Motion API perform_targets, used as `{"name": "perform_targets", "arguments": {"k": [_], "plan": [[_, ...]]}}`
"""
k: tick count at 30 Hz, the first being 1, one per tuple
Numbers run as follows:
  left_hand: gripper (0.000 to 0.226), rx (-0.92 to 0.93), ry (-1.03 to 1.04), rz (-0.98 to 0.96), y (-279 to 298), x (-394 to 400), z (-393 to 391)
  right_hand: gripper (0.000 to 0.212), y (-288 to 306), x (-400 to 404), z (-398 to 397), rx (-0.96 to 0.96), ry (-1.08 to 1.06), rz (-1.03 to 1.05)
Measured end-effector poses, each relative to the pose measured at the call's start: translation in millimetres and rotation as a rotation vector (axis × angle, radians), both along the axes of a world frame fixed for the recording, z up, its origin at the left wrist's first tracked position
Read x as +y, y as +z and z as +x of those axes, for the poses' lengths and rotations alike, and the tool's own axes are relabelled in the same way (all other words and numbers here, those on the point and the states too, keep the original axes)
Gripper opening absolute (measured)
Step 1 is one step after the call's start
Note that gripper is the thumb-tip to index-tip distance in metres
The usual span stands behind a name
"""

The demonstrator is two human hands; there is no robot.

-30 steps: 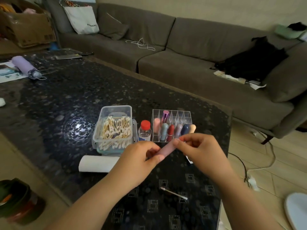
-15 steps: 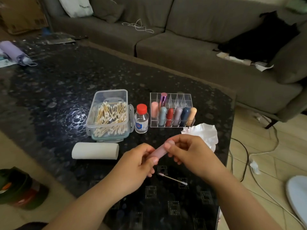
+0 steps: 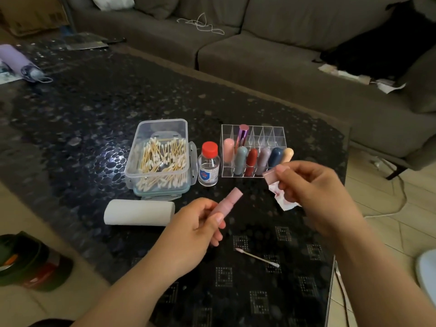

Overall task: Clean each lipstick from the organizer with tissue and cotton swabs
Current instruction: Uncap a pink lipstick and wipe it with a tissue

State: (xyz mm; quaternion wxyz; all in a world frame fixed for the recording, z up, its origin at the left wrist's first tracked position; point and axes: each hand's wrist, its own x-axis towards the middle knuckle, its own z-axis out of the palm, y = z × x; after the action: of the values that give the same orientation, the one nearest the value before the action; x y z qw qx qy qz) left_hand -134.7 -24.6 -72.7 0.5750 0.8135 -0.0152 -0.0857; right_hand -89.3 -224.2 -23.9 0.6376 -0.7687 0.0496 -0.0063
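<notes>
Lipstick (image 3: 228, 203) is in my left hand (image 3: 195, 228), gripped by the base with the top pointing up toward the organizer (image 3: 253, 151), and my right hand (image 3: 313, 185) is pinching the pulled-off cap (image 3: 271, 173) above the crumpled tissue (image 3: 284, 200) on the table (image 3: 94, 109). Biggest risk from here is probably the exposed tip brushing my fingers or the table and smearing (the cap's small too, easy to fumble off the edge). Used cotton swab (image 3: 257, 257) lies near me, well apart from both hands.
</notes>
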Motion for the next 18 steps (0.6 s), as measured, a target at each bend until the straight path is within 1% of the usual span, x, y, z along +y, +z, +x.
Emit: {"name": "perform_targets", "arguments": {"k": [2, 4, 6, 8, 10, 11, 13, 15, 17, 18], "plan": [[0.011, -0.001, 0.032, -0.028, -1, -1, 2, 0.007, -7, 4, 1, 0.034, 0.065, 0.002], [0.011, 0.021, 0.073, -0.101, -1, -3, 4, 0.010, -18, 13, 0, 0.083, 0.111, -0.076], [0.012, 0.069, 0.113, -0.232, 1, -6, 4, 0.014, -30, 17, 2, 0.054, 0.098, -0.292], [0.013, 0.097, 0.138, -0.341, 4, -7, 3, 0.013, -40, 17, 2, -0.026, 0.073, -0.547], [0.013, 0.100, 0.154, -0.398, 6, -7, 3, 0.014, -48, 20, -1, -0.114, 0.097, -0.764], [0.013, 0.101, 0.160, -0.415, 6, -7, 3, 0.017, -52, 21, -3, -0.143, 0.116, -0.842], [0.014, 0.097, 0.166, -0.420, 5, -5, 4, 0.023, -56, 23, -4, -0.141, 0.144, -0.923], [0.013, 0.078, 0.163, -0.399, 4, -5, 5, 0.029, -56, 22, -4, -0.118, 0.172, -0.959], [0.013, 0.060, 0.161, -0.392, 3, -6, 4, 0.039, -55, 22, -4, -0.116, 0.195, -0.985], [0.012, 0.053, 0.160, -0.397, 3, -7, 4, 0.045, -54, 21, -4, -0.138, 0.193, -0.961]]}}
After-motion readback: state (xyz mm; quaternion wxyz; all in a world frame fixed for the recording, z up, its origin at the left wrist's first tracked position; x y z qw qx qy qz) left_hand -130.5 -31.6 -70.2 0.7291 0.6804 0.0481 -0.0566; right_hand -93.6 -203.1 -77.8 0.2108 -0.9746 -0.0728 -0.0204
